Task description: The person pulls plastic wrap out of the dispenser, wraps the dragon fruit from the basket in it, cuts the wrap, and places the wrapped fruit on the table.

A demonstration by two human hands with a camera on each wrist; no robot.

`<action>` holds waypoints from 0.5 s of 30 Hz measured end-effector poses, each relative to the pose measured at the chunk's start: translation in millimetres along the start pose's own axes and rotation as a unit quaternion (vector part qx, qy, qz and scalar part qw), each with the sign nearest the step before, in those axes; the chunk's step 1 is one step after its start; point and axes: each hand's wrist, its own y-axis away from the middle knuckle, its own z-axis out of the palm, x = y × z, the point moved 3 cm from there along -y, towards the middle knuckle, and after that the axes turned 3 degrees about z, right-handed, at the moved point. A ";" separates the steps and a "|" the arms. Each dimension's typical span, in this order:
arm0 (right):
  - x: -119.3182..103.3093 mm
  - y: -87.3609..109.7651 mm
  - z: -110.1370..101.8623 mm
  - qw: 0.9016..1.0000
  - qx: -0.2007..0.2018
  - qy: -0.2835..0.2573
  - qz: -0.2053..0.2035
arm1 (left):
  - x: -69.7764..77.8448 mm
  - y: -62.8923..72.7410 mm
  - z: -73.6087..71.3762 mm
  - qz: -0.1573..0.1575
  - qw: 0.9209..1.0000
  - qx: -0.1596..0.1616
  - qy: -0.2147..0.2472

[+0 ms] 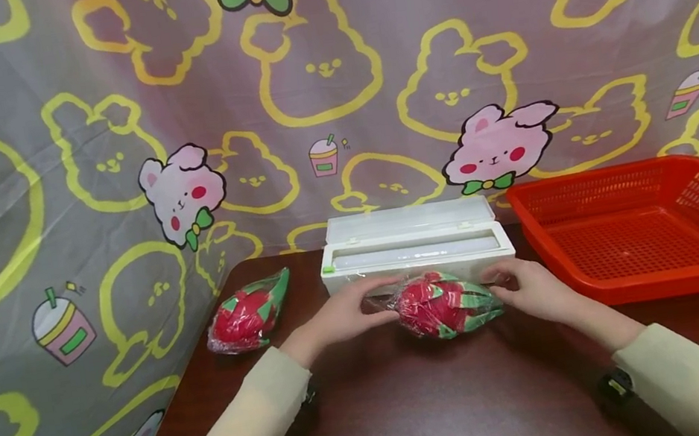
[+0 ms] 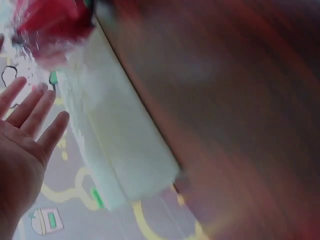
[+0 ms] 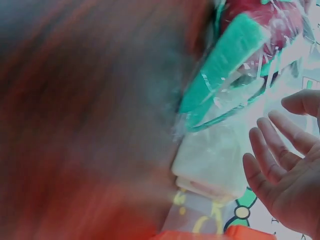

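Observation:
A dragon fruit [image 1: 440, 306] wrapped in clear film lies sideways in front of the white cling film box [image 1: 420, 259], its green scales pointing right. At its left end, my left hand [image 1: 356, 309] has thumb and forefinger apart on either side of the loose film. Its fingers look straight and spread in the left wrist view, close to the film [image 2: 32, 65]. Beside the green tips [image 3: 220, 65], my right hand [image 3: 287, 160] holds its fingers loosely bent, with nothing gripped. Whether fingertips touch the film is unclear.
Another film-wrapped dragon fruit [image 1: 245, 316] lies at the table's left edge. A red plastic basket [image 1: 660, 281] stands at the right. The box's lid is raised, showing a film roll [image 1: 416, 252]. A patterned curtain [image 1: 372, 94] hangs behind the brown table [image 1: 406, 413].

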 end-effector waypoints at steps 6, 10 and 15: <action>-9.8 -10.9 -3.4 1.000 0.003 -0.014 -0.009 | -13.5 17.9 -16.1 -0.009 0.989 -0.010 -0.149; -13.0 -18.8 -0.8 1.000 0.005 0.001 -0.013 | -22.0 26.9 -19.1 -0.020 0.985 -0.016 -0.171; -17.7 -27.2 1.7 1.000 -0.012 0.000 -0.004 | -31.4 35.9 -18.6 -0.039 0.990 -0.002 -0.134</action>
